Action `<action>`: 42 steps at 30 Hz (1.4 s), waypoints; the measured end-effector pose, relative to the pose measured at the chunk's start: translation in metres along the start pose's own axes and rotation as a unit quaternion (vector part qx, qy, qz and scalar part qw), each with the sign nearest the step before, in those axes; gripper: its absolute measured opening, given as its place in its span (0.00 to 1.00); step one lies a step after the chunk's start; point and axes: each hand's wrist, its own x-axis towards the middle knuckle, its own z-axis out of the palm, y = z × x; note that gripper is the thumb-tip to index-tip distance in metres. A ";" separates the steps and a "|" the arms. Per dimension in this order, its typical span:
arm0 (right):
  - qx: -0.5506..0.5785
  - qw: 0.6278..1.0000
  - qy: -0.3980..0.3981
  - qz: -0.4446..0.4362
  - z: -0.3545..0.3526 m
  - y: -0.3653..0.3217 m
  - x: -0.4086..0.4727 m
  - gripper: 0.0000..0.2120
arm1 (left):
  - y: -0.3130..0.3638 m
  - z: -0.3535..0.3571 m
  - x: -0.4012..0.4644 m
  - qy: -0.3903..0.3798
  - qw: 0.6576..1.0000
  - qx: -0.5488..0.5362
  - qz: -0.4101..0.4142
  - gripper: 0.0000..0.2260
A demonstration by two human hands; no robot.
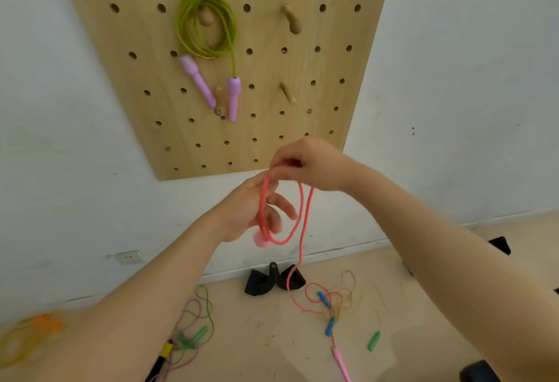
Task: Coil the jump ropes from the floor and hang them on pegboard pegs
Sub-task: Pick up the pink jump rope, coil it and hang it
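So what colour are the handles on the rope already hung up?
Lilac handles on the coiled green rope, clearest in the head view.

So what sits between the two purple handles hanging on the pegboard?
In the head view, a small wooden peg sits between the purple handles of the hung green rope.

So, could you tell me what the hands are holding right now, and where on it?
Both hold the pink jump rope by its cord: the right hand pinches the top of the loops, and the left hand has them around its fingers.
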 end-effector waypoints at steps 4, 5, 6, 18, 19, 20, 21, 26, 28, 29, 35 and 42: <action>0.032 0.985 0.157 0.065 -0.009 0.003 0.006 0.11 | -0.002 -0.016 -0.007 -0.005 0.989 -0.150 -0.003 0.19; 0.050 0.975 0.195 0.091 -0.011 0.007 0.006 0.12 | -0.002 -0.020 -0.009 -0.018 0.986 -0.168 -0.001 0.21; 0.075 0.962 0.234 0.120 -0.012 0.012 0.007 0.13 | -0.002 -0.024 -0.010 -0.037 0.985 -0.171 0.006 0.22; 0.120 0.950 -0.194 0.211 0.055 0.058 -0.007 0.18 | 0.023 -0.012 0.031 0.063 0.944 -0.274 0.171 0.19; 0.068 0.949 -0.243 0.190 0.056 0.058 -0.010 0.21 | 0.020 -0.016 0.039 0.097 0.939 -0.286 0.164 0.19; 0.031 0.944 -0.281 0.171 0.054 0.056 -0.013 0.24 | 0.015 -0.019 0.047 0.130 0.943 -0.266 0.151 0.20; 0.008 0.940 -0.304 0.154 0.048 0.053 -0.014 0.26 | 0.011 -0.020 0.054 0.160 0.953 -0.224 0.128 0.21; -0.093 0.965 -0.242 0.046 -0.002 0.046 0.000 0.13 | -0.008 0.008 0.071 0.166 0.986 -0.014 0.015 0.22; -0.084 0.983 -0.161 0.030 -0.015 0.053 0.005 0.09 | -0.003 0.025 0.074 0.153 0.986 0.066 0.002 0.18; -0.066 0.989 -0.129 0.028 -0.019 0.059 0.007 0.08 | 0.000 0.032 0.076 0.132 0.989 0.069 0.006 0.16; 0.013 0.998 0.039 0.043 -0.038 0.087 0.011 0.18 | 0.023 0.041 0.078 0.000 0.997 -0.075 -0.019 0.25; 0.362 0.931 -0.036 0.028 -0.028 0.102 0.018 0.08 | 0.035 0.033 0.067 -0.046 0.991 -0.128 0.013 0.18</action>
